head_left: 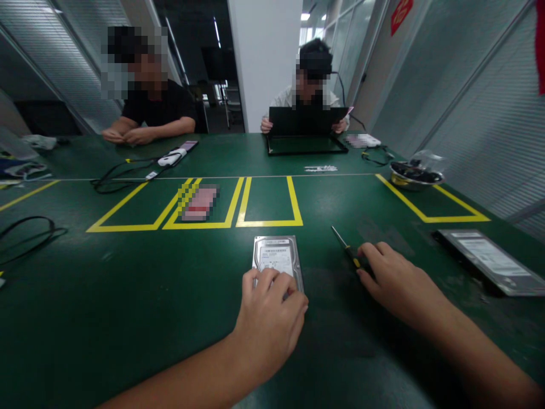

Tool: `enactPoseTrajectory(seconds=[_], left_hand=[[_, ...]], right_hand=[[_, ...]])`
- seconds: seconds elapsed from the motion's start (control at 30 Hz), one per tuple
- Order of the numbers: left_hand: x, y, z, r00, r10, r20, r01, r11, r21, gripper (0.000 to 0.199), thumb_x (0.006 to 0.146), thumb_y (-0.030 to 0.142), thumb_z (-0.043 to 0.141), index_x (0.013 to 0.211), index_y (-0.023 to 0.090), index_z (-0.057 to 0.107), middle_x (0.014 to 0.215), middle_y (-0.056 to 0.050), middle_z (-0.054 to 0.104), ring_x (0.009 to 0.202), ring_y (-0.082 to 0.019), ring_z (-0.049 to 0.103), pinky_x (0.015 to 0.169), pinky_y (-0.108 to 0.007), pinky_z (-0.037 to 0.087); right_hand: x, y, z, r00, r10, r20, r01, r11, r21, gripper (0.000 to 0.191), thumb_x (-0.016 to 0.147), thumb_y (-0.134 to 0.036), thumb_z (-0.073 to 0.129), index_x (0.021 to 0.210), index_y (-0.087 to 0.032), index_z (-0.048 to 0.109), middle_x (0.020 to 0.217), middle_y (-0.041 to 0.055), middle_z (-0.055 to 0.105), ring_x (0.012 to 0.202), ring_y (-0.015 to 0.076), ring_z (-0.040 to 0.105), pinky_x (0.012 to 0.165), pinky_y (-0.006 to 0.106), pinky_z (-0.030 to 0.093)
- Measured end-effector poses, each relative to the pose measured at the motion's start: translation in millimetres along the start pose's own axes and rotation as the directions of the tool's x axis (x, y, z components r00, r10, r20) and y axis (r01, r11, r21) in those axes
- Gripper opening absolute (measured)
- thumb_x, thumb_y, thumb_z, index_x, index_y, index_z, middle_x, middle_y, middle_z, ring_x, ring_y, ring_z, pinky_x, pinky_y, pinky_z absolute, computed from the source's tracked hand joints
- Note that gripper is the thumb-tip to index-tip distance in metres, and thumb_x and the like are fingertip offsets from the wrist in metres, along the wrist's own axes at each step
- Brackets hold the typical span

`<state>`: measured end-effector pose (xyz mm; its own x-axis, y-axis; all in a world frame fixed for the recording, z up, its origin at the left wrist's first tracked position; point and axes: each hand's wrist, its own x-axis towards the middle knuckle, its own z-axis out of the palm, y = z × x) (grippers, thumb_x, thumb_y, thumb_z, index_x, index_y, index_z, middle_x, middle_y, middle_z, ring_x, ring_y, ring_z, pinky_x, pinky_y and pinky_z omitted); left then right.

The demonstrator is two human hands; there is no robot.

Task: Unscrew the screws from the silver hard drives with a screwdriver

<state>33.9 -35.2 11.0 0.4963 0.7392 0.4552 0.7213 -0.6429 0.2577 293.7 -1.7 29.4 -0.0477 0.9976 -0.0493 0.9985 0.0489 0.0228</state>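
Observation:
A silver hard drive [276, 254] lies label side up on the green table in front of me. My left hand [270, 309] is over its near end, fingers curled down around it and covering that part. To the right, my right hand [394, 275] has its thumb and fingers closed on the yellow and black handle of a screwdriver [347, 248]. The thin metal shaft points away from me to the upper left, clear of the drive. A second, larger hard drive [494, 258] rests by the table's right side, beyond my right hand.
Yellow tape rectangles [269, 222] mark the table [170, 318], one with a pink object [199, 204] in it. A metal bowl [415, 179] holds dark items and clear plastic. Cables [114, 176] lie at left. Across sit two people, one holding a black panel [309, 121].

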Motion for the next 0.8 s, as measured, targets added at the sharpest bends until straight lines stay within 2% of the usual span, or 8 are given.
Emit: enactPoseTrajectory(seconds=[0.17, 0.5, 0.63, 0.8], left_hand=[[-1.3, -3.8, 1.2, 1.000, -0.009, 0.011, 0.010, 0.996, -0.084, 0.010, 0.090, 0.020, 0.058, 0.088, 0.024, 0.067, 0.092, -0.003, 0.062, 0.092, -0.025, 0.050, 0.083, -0.047, 0.028], [0.1, -5.5, -0.5, 0.997, -0.039, 0.065, 0.047, 0.991, -0.127, 0.011, 0.091, 0.020, 0.058, 0.094, 0.024, 0.067, 0.096, -0.003, 0.062, 0.096, -0.026, 0.049, 0.084, -0.046, 0.027], [1.7, -3.6, -2.2, 0.994, -0.053, 0.100, 0.063, 0.993, -0.102, 0.012, 0.092, 0.019, 0.058, 0.098, 0.025, 0.066, 0.098, -0.003, 0.064, 0.098, -0.026, 0.048, 0.086, -0.047, 0.028], [1.4, -3.7, -2.6, 0.987, -0.061, 0.147, 0.068, 0.997, -0.043, 0.008, 0.093, 0.021, 0.059, 0.097, 0.025, 0.065, 0.098, -0.003, 0.065, 0.098, -0.027, 0.049, 0.086, -0.046, 0.030]], right_hand=[[-0.1, -2.0, -2.8, 0.991, 0.041, 0.127, -0.040, 0.999, -0.011, 0.023, 0.091, -0.030, 0.049, 0.112, -0.023, 0.043, 0.103, 0.0054, 0.055, 0.087, 0.0237, 0.062, 0.059, 0.030, 0.037], [-1.5, -5.9, -3.0, 0.989, 0.052, 0.139, -0.045, 0.998, -0.052, 0.032, 0.095, -0.031, 0.042, 0.126, -0.023, 0.040, 0.106, 0.0094, 0.062, 0.089, 0.0275, 0.067, 0.058, 0.032, 0.039], [-1.8, -5.6, -3.5, 0.997, 0.045, 0.057, -0.045, 0.999, 0.003, 0.029, 0.096, -0.030, 0.038, 0.123, -0.021, 0.043, 0.108, 0.0111, 0.063, 0.089, 0.0274, 0.067, 0.059, 0.032, 0.040], [0.2, -5.0, -5.1, 0.983, -0.008, -0.186, 0.037, 0.987, 0.155, 0.023, 0.094, -0.031, 0.041, 0.111, -0.021, 0.053, 0.103, 0.0091, 0.065, 0.090, 0.0244, 0.065, 0.066, 0.033, 0.045]])
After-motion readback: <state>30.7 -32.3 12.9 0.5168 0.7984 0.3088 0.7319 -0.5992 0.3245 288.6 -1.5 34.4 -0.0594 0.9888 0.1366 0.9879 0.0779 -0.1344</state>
